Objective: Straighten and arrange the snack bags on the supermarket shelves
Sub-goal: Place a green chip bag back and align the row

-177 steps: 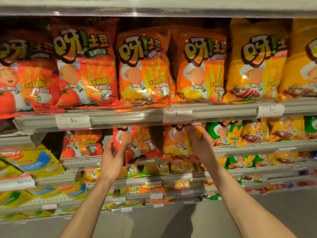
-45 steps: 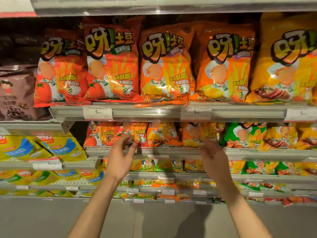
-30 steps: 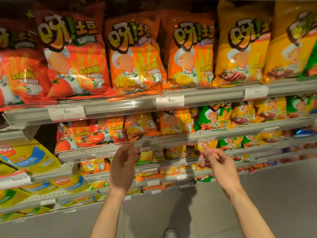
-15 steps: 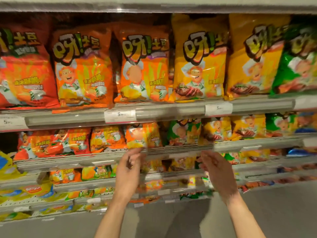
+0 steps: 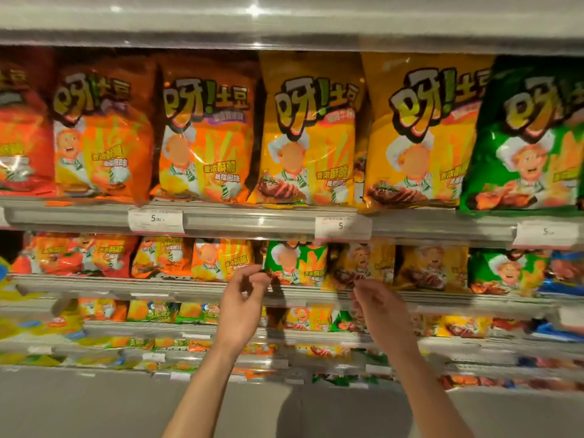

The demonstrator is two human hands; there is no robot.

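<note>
Left hand [image 5: 240, 314], raised to the second shelf [image 5: 126, 287], thumb and forefinger pinching the lower left corner of a small green bag [image 5: 297, 263]. Right hand [image 5: 384, 314], fingers curled at the bottom edge of the neighbouring small yellow bag [image 5: 360, 267]; whether it grips the bag cannot be told. Both bags stand upright in the second-shelf row. Above, large orange, yellow and green bags line the top shelf [image 5: 252, 221], with price tags [image 5: 156, 221] on its rail.
</note>
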